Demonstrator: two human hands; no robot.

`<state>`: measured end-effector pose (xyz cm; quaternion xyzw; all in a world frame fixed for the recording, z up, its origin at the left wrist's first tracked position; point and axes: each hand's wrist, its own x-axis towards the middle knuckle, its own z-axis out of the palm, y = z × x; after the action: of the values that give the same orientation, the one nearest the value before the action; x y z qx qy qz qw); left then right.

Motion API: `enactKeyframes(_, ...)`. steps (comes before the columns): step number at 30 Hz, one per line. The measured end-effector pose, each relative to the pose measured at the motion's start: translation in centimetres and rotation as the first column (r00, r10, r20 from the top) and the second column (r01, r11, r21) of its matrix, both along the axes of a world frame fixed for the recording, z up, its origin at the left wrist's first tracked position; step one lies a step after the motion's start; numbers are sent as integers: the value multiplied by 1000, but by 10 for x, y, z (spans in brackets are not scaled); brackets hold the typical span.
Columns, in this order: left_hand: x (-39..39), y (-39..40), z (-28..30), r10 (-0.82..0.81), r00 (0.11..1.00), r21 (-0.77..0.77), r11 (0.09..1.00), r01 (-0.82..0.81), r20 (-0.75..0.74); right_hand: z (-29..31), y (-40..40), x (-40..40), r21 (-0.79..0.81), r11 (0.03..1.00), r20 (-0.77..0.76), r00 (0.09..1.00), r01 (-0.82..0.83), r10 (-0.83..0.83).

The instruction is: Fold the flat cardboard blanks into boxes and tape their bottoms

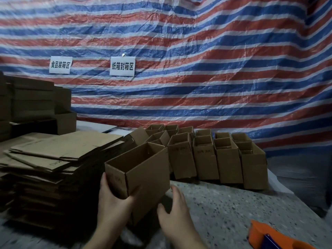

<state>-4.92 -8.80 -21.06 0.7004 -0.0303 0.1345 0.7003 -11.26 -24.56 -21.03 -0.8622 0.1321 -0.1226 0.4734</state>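
Open-topped brown cardboard box (143,169) held tilted above the speckled grey worktop (224,209), centre of view. Left hand (112,196) grips its near short end, thumb curled around the corner. Right hand (175,211) sits at the box's lower long side, fingers relaxed and spread; contact unclear. Tall stack of flat brown cardboard blanks (53,159) at left. Rows of upright folded boxes (213,155) behind. Orange tape dispenser (273,236) at lower right. Striped tarpaulin (197,51) backdrop.
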Motion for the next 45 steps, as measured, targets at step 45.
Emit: enactKeyframes(45, 116, -60, -14, 320, 944, 300, 912, -281, -87, 0, 18, 174, 209, 965, 20, 988, -157, 156)
